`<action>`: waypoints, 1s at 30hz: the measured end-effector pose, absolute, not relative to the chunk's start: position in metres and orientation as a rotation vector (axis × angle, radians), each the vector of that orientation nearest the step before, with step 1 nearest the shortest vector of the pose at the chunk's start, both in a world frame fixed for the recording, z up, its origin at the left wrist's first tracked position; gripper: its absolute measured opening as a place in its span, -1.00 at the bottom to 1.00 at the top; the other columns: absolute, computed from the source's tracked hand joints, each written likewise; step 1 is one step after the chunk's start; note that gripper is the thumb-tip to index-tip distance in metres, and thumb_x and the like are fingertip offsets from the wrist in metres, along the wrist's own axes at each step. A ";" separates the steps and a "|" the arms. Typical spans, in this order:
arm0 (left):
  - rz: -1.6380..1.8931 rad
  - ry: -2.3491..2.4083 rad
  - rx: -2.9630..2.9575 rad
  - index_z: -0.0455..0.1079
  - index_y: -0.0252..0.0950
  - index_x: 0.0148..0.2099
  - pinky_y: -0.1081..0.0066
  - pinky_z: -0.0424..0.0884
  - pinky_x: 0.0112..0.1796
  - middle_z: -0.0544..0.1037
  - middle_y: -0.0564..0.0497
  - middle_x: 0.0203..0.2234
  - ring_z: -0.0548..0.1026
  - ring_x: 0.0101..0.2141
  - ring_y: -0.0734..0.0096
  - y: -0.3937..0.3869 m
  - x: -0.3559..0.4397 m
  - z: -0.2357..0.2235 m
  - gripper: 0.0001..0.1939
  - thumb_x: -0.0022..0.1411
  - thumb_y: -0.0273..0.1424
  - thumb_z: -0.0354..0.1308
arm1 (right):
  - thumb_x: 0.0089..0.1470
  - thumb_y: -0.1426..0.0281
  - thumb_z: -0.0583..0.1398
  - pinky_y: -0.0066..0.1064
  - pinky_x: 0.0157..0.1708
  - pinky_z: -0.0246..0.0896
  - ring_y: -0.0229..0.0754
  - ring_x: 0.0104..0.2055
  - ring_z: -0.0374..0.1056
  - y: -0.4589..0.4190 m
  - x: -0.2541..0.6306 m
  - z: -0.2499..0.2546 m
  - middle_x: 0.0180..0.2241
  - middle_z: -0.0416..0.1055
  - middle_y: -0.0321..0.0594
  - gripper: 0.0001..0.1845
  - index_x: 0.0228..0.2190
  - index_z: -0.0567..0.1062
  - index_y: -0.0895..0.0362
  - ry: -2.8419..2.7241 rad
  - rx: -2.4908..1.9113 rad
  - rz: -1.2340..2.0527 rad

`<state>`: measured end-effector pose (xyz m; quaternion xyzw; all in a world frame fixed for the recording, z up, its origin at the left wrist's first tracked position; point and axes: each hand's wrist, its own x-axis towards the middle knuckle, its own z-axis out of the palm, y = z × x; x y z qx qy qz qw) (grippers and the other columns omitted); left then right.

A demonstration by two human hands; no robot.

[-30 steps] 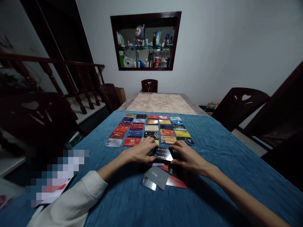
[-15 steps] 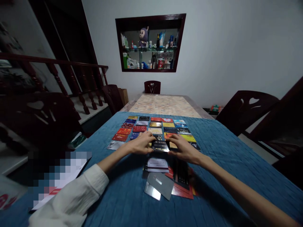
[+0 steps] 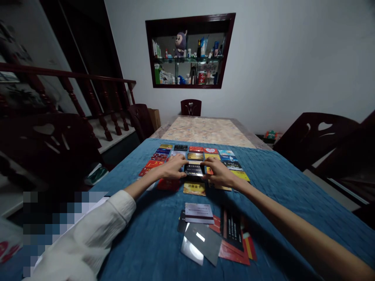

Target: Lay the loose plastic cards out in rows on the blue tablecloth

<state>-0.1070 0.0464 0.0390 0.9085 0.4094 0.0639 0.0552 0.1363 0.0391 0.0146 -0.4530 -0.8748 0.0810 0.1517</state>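
Note:
Between my two hands is a black card (image 3: 194, 169) with pale lettering, gripped at its sides. My left hand (image 3: 175, 168) pinches its left edge, and my right hand (image 3: 217, 171) pinches its right edge. Under and around them several cards lie in rows, among them a gold card (image 3: 195, 156), a red card (image 3: 196, 149) and a card with a heart (image 3: 211, 150). A yellow card (image 3: 195, 188) lies just nearer than the black one. My hands and forearms hide parts of the rows.
A loose pile nearer to me holds a pale card (image 3: 199, 213), a grey card (image 3: 204, 241) and several red and black ones. All lie on a blue cloth (image 3: 140, 242) over the table. Chairs (image 3: 316, 136) stand around it, and a wall niche (image 3: 190, 50) holds bottles and a plush toy.
Both hands have moved away from me with the black card, over the rows. The yellow card and the near pile now show more fully. The view has shifted slightly.

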 end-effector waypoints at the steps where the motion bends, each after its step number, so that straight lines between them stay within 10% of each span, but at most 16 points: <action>1: 0.192 1.255 2.760 0.41 -0.29 0.03 0.09 0.27 0.02 0.39 -0.14 -0.05 0.30 0.04 0.00 0.050 -0.107 0.040 -0.59 0.12 -0.33 0.23 | -0.01 0.37 0.33 -0.17 0.03 0.17 0.07 0.07 0.24 0.044 0.135 0.015 0.03 0.36 0.00 -0.47 0.04 0.49 0.15 -2.516 -1.300 0.219; 30: -0.019 1.616 2.735 0.47 -0.32 -0.04 0.05 0.32 0.06 0.42 -0.18 0.01 0.32 0.09 -0.06 0.155 -0.125 0.045 -0.67 0.12 -0.40 0.14 | 0.06 0.29 0.30 -0.29 0.02 0.14 0.07 0.09 0.28 0.162 0.085 0.018 0.08 0.41 -0.06 -0.52 0.04 0.51 0.09 -2.508 -1.459 0.077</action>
